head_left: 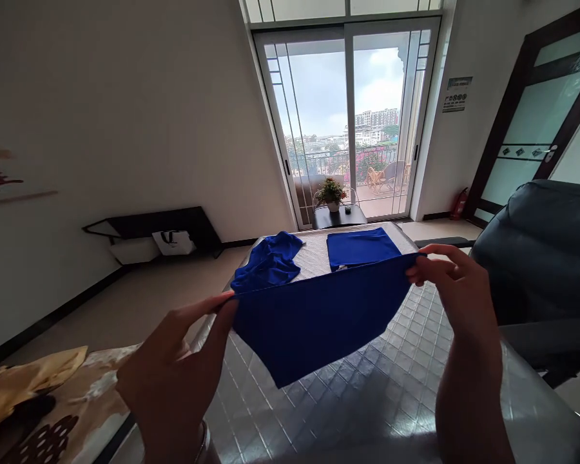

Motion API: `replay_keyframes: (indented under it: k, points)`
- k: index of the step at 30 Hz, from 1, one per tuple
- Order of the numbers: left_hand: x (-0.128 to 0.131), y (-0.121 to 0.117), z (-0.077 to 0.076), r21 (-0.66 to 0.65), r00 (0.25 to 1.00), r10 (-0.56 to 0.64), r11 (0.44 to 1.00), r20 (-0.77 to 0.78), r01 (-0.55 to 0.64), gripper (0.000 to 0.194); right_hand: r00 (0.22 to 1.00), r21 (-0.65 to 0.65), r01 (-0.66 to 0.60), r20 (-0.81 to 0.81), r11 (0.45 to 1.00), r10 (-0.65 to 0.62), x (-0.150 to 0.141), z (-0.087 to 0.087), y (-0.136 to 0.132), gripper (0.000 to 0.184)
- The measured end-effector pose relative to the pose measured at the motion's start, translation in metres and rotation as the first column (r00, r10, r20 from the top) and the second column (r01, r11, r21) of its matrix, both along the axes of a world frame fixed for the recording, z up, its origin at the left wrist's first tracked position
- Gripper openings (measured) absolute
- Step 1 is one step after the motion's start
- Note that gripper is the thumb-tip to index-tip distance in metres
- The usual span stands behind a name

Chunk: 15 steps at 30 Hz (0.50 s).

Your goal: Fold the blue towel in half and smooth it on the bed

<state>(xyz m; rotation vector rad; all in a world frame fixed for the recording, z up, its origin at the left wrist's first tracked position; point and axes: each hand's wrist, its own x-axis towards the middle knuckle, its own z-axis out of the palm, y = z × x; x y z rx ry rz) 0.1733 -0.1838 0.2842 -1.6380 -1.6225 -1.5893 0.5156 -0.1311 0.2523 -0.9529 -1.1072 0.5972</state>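
A piece of blue cloth hangs stretched between my two hands above the table, its upper edge taut and slanting up to the right. My left hand pinches the upper left corner between thumb and fingers. At the upper right corner, my right hand grips the same edge. Beyond it on the table lie a crumpled blue cloth at the left and a flat, folded blue cloth at the right. The held cloth's lower part tapers and hangs free.
The table has a shiny quilted cover. A dark armchair stands close on the right. Past the far end is a chair bearing a potted plant. Low at the left lies a patterned cloth with a yellowish wrapping.
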Motion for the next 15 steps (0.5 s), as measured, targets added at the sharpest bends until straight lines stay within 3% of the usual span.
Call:
replay_keyframes:
  k: [4, 7, 11, 15]
  points:
    - [0.033, -0.01, 0.005, 0.116, 0.954, -0.292, 0.948, -0.061, 0.298, 0.007, 0.979, 0.092, 0.157, -0.148, 0.983, -0.143, 0.009, 0.001, 0.009, 0.028]
    - [0.054, -0.015, 0.005, 0.059, 0.871, -0.468, 0.875, -0.146, 0.48, 0.011, 0.965, 0.168, 0.219, -0.18, 0.961, -0.189, 0.014, 0.008, 0.028, 0.029]
    - [0.06, -0.014, -0.001, -0.091, 0.864, -0.481, 0.877, -0.146, 0.473, 0.008, 0.991, 0.177, 0.119, -0.08, 0.977, -0.106, 0.002, 0.021, 0.075, 0.029]
    - [0.04, -0.014, -0.019, -0.212, 0.891, -0.446, 0.881, -0.081, 0.422, 0.018, 0.979, 0.073, -0.076, 0.194, 0.994, 0.06, -0.054, 0.014, 0.131, 0.019]
